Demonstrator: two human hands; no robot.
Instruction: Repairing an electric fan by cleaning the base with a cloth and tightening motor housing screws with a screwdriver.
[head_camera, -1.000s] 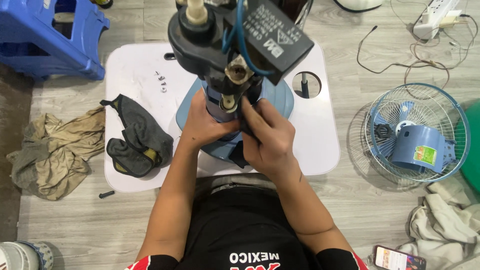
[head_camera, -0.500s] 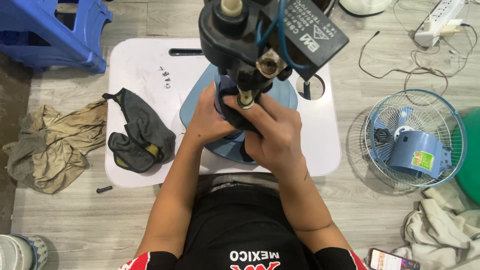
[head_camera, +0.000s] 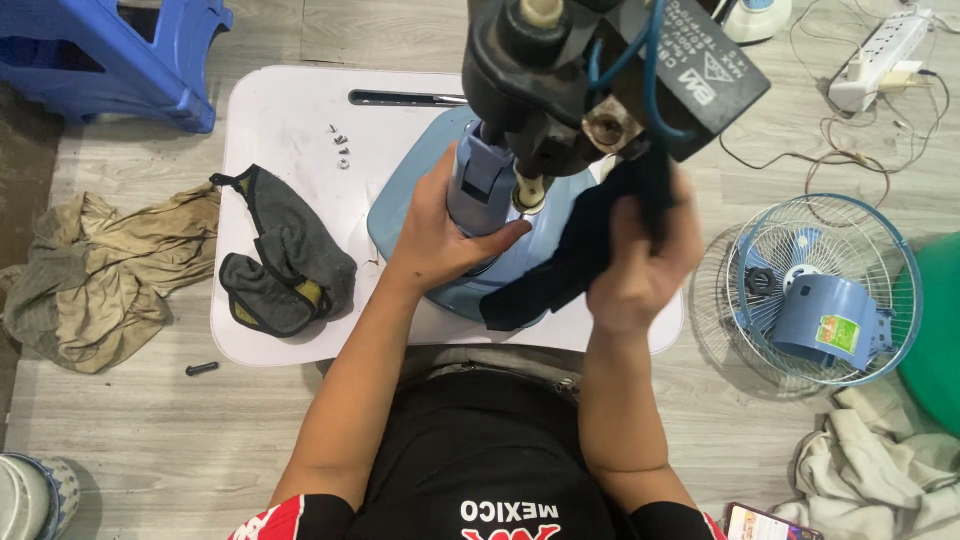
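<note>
A blue fan body (head_camera: 478, 180) stands on its round blue base (head_camera: 400, 215) on a small white table (head_camera: 280, 120). Its bare black motor (head_camera: 545, 80) with a black box-shaped capacitor (head_camera: 700, 75) and blue wires rises close to the camera. My left hand (head_camera: 440, 235) grips the blue neck just under the motor. My right hand (head_camera: 645, 265) is closed on a dark cloth (head_camera: 560, 270) held against the motor's right underside.
A dark grey rag (head_camera: 285, 255) and small screws (head_camera: 340, 145) lie on the table's left half. On the floor: a tan cloth (head_camera: 100, 275), a blue stool (head_camera: 110, 55), a fan grille with a blue cover (head_camera: 825, 295), a power strip (head_camera: 880, 50), a phone (head_camera: 765, 522).
My right hand has come away from the neck and moved right and up with the dark cloth. The camera has moved closer, so the motor looks bigger.
</note>
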